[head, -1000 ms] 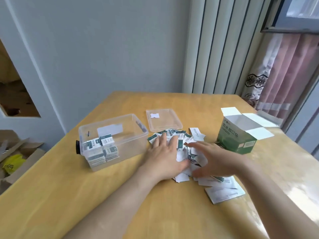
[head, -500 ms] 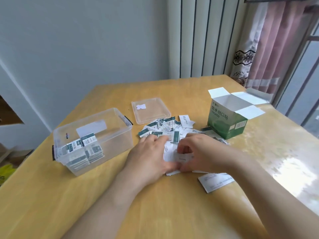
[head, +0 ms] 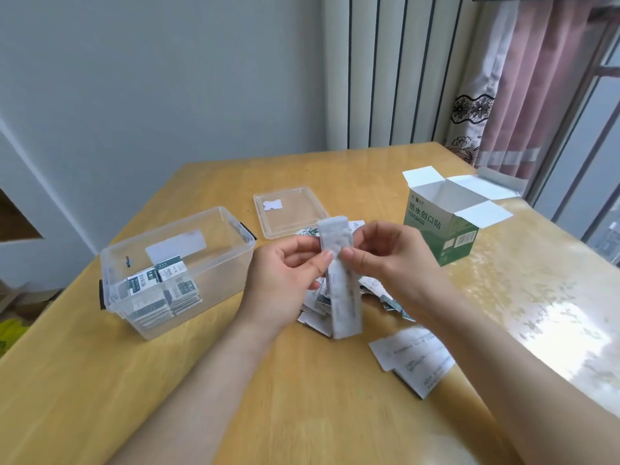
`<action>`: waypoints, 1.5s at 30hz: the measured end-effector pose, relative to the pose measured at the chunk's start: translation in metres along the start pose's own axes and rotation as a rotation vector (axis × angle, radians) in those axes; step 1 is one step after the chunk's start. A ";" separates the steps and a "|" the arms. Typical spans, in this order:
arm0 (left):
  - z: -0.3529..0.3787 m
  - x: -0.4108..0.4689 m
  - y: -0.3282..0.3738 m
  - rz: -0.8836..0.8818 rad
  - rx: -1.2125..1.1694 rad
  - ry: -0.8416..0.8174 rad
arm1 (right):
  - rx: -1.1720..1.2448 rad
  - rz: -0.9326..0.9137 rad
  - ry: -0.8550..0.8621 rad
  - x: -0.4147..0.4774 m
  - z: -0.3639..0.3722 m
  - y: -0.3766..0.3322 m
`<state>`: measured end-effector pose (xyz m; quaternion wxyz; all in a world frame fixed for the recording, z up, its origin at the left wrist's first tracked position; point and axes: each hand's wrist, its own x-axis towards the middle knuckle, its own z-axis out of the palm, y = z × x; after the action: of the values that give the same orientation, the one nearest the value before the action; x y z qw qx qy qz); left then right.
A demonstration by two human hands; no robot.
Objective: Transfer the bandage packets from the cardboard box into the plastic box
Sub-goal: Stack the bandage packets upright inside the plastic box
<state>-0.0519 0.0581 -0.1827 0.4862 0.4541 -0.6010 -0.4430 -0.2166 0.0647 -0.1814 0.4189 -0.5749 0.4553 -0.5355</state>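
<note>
A long white strip of bandage packets (head: 340, 290) hangs upright above the table, pinched between the fingers of my left hand (head: 285, 280) and my right hand (head: 392, 260). Beneath it lies a loose pile of green-and-white bandage packets (head: 318, 302), partly hidden by my hands. The clear plastic box (head: 214, 263) stands to the left, open, with stacked packets (head: 157, 290) in its near corner. The green cardboard box (head: 439, 236) stands at the right with its white flaps open.
The plastic box's clear lid (head: 288, 213) lies flat behind the pile. A folded white leaflet (head: 416, 360) rests on the wooden table (head: 302, 397) near my right forearm. A wall and a curtain stand behind the table.
Both hands have risen off the pile and lifted a long white strip of packets up in front of me. The view has shifted to the right.
</note>
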 end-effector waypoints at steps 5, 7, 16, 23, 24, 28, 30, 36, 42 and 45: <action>0.005 0.000 -0.014 0.147 0.300 -0.034 | 0.252 0.100 0.088 -0.002 0.011 -0.002; 0.004 -0.002 -0.010 0.290 0.523 0.075 | 0.129 0.127 0.117 -0.003 0.013 -0.002; 0.006 -0.008 0.000 0.513 0.877 0.147 | -0.072 0.004 0.079 -0.023 0.039 -0.021; 0.003 -0.010 0.004 0.389 1.024 0.189 | 0.126 0.071 -0.036 -0.027 0.047 -0.010; 0.004 -0.011 0.004 0.409 1.004 0.169 | 0.125 0.068 -0.063 -0.026 0.047 -0.009; 0.008 -0.014 0.005 0.365 0.895 0.051 | -0.016 0.022 -0.087 -0.026 0.048 -0.005; 0.006 -0.013 0.005 0.269 0.802 -0.025 | 0.019 0.057 -0.061 -0.025 0.049 -0.005; 0.003 -0.015 0.013 0.298 0.570 -0.353 | 0.389 0.228 0.137 -0.013 0.032 -0.009; 0.001 -0.014 0.014 0.317 0.662 -0.444 | 0.495 0.335 0.134 -0.011 0.029 -0.010; 0.003 -0.016 0.010 0.376 0.789 -0.425 | 0.444 0.346 0.072 -0.015 0.030 -0.014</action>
<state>-0.0537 0.0758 -0.1765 0.2148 0.3869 -0.8807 -0.1688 -0.1855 0.0824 -0.1734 0.6033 -0.3635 0.4330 -0.5625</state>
